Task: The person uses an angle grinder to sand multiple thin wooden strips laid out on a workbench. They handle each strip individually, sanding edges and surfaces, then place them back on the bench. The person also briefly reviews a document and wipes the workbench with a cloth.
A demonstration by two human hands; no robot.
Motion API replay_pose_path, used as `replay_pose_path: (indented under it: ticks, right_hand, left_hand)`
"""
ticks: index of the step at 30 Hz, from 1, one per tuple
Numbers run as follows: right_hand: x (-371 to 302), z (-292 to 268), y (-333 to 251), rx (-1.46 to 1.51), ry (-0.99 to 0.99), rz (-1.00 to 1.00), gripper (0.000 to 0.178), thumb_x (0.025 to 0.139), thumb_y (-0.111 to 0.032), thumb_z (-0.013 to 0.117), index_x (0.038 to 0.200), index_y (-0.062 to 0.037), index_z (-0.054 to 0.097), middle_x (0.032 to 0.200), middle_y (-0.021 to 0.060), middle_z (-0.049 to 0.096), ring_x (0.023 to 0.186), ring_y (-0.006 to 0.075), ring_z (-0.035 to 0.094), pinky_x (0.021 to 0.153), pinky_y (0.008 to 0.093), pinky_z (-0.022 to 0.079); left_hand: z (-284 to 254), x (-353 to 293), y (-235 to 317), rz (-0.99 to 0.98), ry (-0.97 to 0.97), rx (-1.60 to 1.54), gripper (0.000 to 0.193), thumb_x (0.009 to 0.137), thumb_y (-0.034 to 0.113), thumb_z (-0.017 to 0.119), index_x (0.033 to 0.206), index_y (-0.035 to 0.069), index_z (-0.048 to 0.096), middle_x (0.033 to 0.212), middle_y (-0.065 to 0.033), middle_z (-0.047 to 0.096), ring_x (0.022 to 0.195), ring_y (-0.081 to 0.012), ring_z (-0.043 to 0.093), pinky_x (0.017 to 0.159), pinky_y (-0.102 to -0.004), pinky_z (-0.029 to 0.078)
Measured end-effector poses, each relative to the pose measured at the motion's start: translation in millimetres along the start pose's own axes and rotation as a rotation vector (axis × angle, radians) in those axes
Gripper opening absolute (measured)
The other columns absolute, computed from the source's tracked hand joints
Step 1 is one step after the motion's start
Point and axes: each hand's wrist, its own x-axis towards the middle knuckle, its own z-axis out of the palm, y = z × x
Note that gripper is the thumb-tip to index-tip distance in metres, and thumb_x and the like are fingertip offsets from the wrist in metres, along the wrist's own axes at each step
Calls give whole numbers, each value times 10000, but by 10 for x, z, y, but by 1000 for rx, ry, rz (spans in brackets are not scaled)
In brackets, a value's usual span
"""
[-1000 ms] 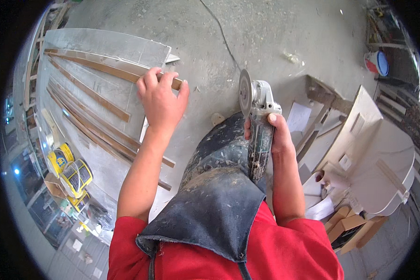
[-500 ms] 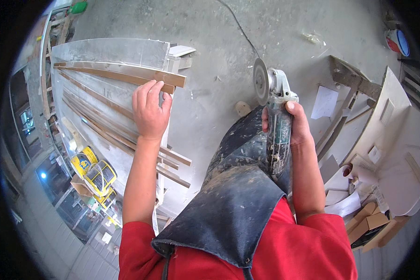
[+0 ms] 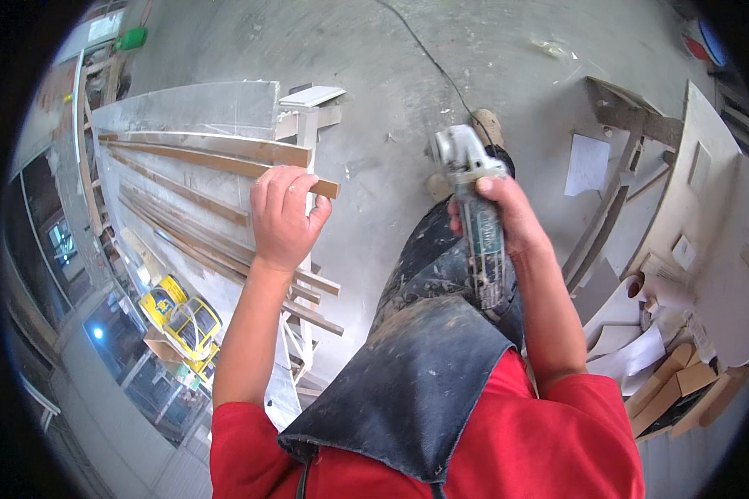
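My left hand (image 3: 285, 214) has its fingers curled over a long brown strip (image 3: 325, 189), near its right end. That end juts past the edge of a dusty grey panel (image 3: 200, 104), on which the strip lies. Along its far side runs another brown strip (image 3: 279, 153) with a pale top. In my right hand (image 3: 518, 218) is an angle grinder (image 3: 481, 220), wrapped by fingers and thumb around its green-grey body. The grinder's head points away from me above my dark apron (image 3: 391, 378); its disc is blurred and hard to make out.
Several more strips (image 3: 314, 319) lie on the panel, some ends overhanging. A black cord (image 3: 431, 58) crosses the concrete floor. Yellow buckets (image 3: 193, 327) stand at left. At right are a wooden frame (image 3: 612, 204), white sheets (image 3: 588, 165) and an open cardboard box (image 3: 674, 384).
My left hand has drawn the brown strip rightward and nearer, its end now beyond the neighbouring strip's. My right hand has swung the grinder left and turned it, so the disc no longer shows face-on.
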Motion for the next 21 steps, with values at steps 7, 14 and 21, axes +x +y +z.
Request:
replay_pose_path:
  ticks: [7,14,21]
  right_hand:
    - [-8,304,202,-113,13,-137,552,807,-277,757,1211,-10,493,926,146,645,737,227,681,671,377,596]
    - [142,415,581,-97,-23,-287,603,803,-292,793,1219,-16,455,972,138,644,786,216,685,705,372,607]
    - [241,543,1120,-29,-102,-330,630,824,-290,823,1232,-21,427,1031,132,625,802,209,693,718,368,608]
  left_hand:
    - [25,186,7,96,-33,18,531,718,36,803,1228,94,664,1174,-107,612,1124,-338,572,1008,-466,463]
    - [-197,386,-93,106,-189,101,556,738,61,808,1270,169,687,1375,-96,582,1253,-350,548,1052,-475,426]
    - [-238,461,-151,97,-274,67,437,768,71,788,1189,178,732,1365,-77,616,1283,-332,545,1050,-477,420]
